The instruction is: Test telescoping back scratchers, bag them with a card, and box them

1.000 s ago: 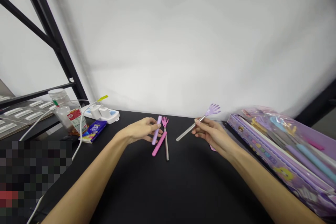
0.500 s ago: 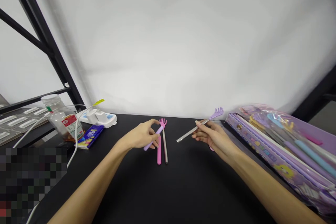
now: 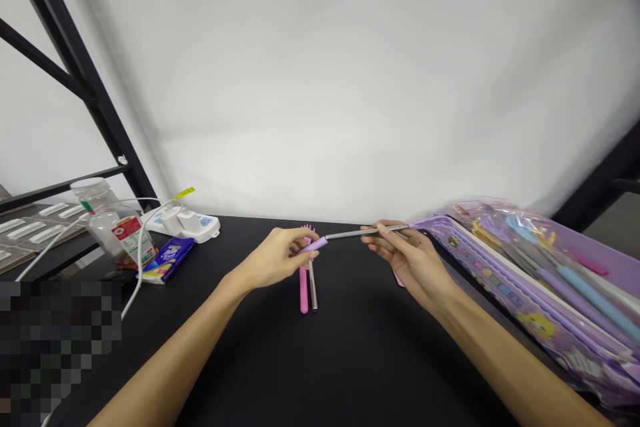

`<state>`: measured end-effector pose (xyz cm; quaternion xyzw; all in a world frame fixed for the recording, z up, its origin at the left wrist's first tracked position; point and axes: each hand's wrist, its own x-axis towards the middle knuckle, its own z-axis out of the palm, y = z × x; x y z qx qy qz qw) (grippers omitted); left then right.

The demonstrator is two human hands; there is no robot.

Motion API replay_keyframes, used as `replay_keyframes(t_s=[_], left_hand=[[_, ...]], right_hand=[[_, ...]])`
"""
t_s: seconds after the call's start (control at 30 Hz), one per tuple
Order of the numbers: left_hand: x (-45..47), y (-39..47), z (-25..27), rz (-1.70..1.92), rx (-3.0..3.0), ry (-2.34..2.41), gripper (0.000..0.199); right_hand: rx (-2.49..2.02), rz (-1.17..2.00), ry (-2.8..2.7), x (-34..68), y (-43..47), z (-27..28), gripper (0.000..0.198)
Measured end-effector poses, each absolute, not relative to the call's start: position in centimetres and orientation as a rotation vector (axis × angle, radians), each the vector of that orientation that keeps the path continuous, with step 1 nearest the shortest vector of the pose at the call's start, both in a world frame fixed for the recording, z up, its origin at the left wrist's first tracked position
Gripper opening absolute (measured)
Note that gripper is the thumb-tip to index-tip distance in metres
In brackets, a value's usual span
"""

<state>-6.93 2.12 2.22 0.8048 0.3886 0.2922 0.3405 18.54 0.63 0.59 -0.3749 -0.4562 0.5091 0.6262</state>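
Note:
My left hand [image 3: 285,255] is closed around a purple handle [image 3: 316,245], whose end points right. In my right hand [image 3: 403,250] is a silver rod [image 3: 350,233] with a purple claw head, a back scratcher without its grip. The rod's free end meets the handle's end or lies just beside it; I cannot tell whether it is inside. Below my left fingers, a pink handle [image 3: 303,293] and a silver rod with a pink claw head [image 3: 313,287] lie side by side on the black table. A small pink piece [image 3: 399,279] shows partly behind my right hand.
At right lies a purple display box [image 3: 500,280] with several back scratchers in clear plastic. To the left are a white power strip [image 3: 205,228] with plugs, a blue snack packet [image 3: 173,259], a clear jar [image 3: 107,223] and a white cable [image 3: 140,260]. A white wall stands behind.
My left hand has turned the purple handle to point right and lifted it slightly. My right hand has swung the rod nearly level, bringing its free end up to the handle.

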Motion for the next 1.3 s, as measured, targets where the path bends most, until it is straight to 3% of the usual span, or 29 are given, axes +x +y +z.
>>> replay_keyframes(t_s=[0.23,0.47,0.87,1.1,1.3], left_hand=[[-6.6,1.8,2.5,1.024,2.295,1.002,0.029],[-6.9,2.0,2.3,1.038,2.557,0.952,0.028],[-4.7,1.0,1.0,1.41,3.089,0.749,0.023],[-3.4,0.1,0.2,1.545,3.324,0.78,0.03],[-3.7,0.7,0.9,1.404,3.272,0.852,0.019]], right_hand=[[-0.806,1.115,-1.088,19.7,0.6,1.0,0.024],[-0.819,1.028,-1.202,20.4,0.3,1.5,0.023],[-0.797,1.274,-1.073,17.0,-1.2,0.4,0.03],[-0.818,1.322,-0.985,15.3,-2.1,0.4,0.032],[-0.816,1.389,-1.046,15.5,-1.9,0.8,0.03]])
